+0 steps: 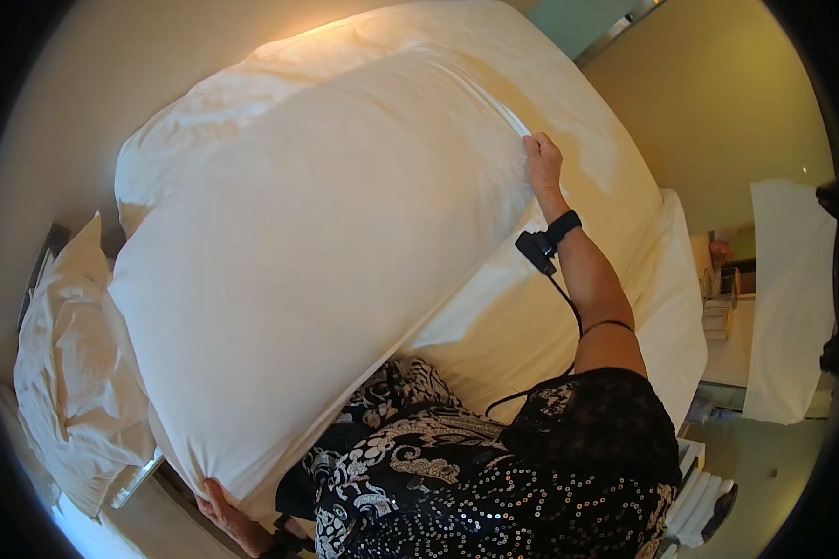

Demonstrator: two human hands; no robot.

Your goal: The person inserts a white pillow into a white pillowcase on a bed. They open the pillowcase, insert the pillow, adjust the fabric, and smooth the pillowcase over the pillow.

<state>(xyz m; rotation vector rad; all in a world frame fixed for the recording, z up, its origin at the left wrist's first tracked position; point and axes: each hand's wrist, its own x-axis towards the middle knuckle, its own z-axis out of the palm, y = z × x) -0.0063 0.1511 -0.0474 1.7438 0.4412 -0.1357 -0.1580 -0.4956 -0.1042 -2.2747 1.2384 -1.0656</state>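
Observation:
A large white pillow (298, 252) in a smooth white case stretches across the view, held between my hands above the bed. My right hand (543, 160) is closed in a fist on the case's edge at the upper right. Down at the lower left, my left hand (222, 511) grips the near corner, its fingers partly hidden by the cloth. A black wristband (563, 225) with a small black device (535, 252) and a cable sits on my right wrist.
Under the pillow lies a bed with a white sheet (615, 140). Another rumpled white pillow (79, 373) rests at the left. To the right hangs a white cloth (790, 298), near shelves with small items (721, 317). Folded white towels (699, 503) are stacked at the lower right.

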